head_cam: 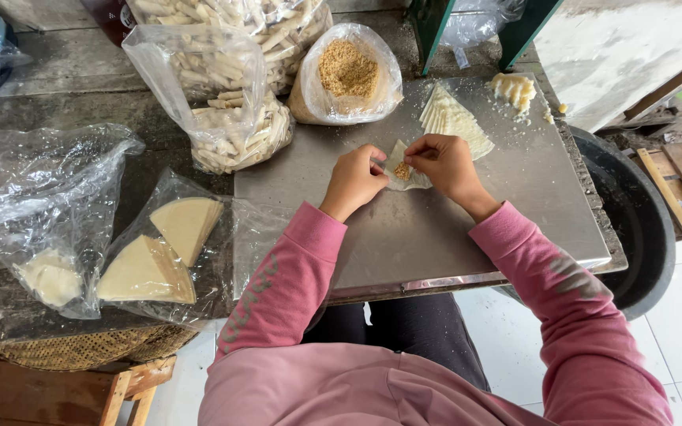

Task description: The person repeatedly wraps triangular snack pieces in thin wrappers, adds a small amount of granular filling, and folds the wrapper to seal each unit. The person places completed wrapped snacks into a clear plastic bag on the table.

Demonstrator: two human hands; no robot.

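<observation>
Steel board (467,229) lies under my hands. From the head view, my left hand (354,180) and right hand (445,162) pinch the edges of a wrapper (404,175) lying on it, crumb filling (402,170) at its middle. Spare wrappers (453,118) sit just beyond; perhaps a crumb bag (346,75) behind.

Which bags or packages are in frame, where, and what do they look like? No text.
Clear bag of tan crumbs: top centre, rounded, open-topped.
Clear bags of pale rolled sticks: top, left of the crumbs, bulging.
Clear bag of cream wrapper wedges: left of the metal sheet, flat.
Crumpled clear bag: far left, nearly empty.
No signs or screens.
</observation>
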